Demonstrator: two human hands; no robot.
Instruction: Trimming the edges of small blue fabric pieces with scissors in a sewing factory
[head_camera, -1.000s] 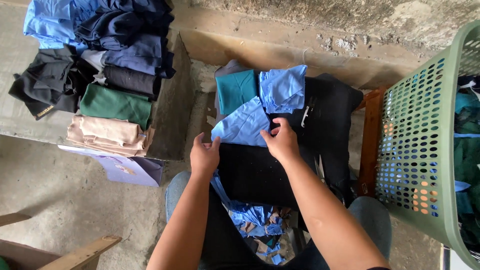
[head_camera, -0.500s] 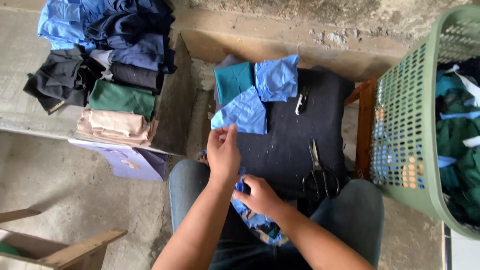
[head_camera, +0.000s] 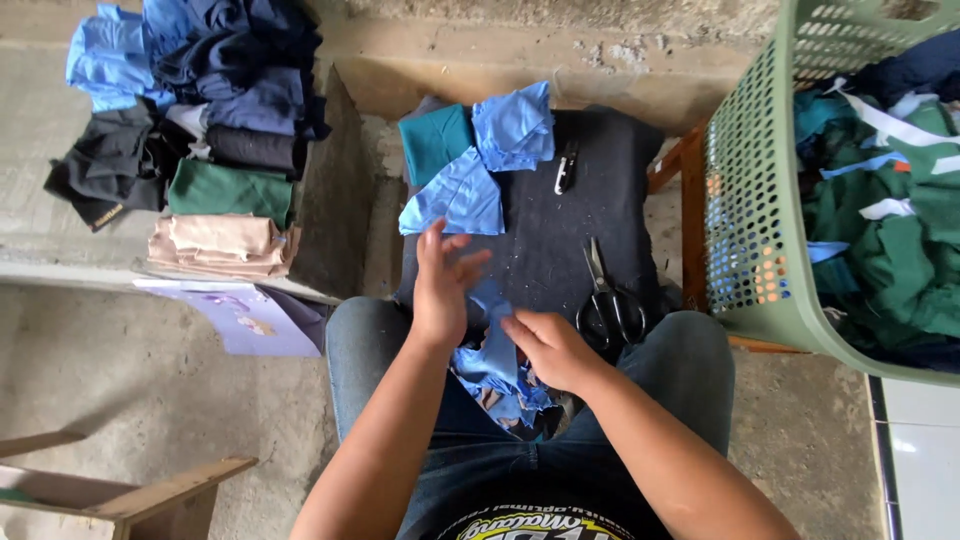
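Hands work over a lap: the left hand (head_camera: 440, 285) hovers open with fingers spread, holding nothing, while the right hand (head_camera: 548, 345) pinches a blue fabric scrap (head_camera: 492, 350) lying between the knees. Black scissors (head_camera: 608, 298) rest just beside it on a dark cloth-covered board (head_camera: 540, 245).

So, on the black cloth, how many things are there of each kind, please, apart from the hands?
Light blue fabric pieces: 2
Teal fabric piece: 1
Black scissors: 1
Small dark tool: 1
Total: 5
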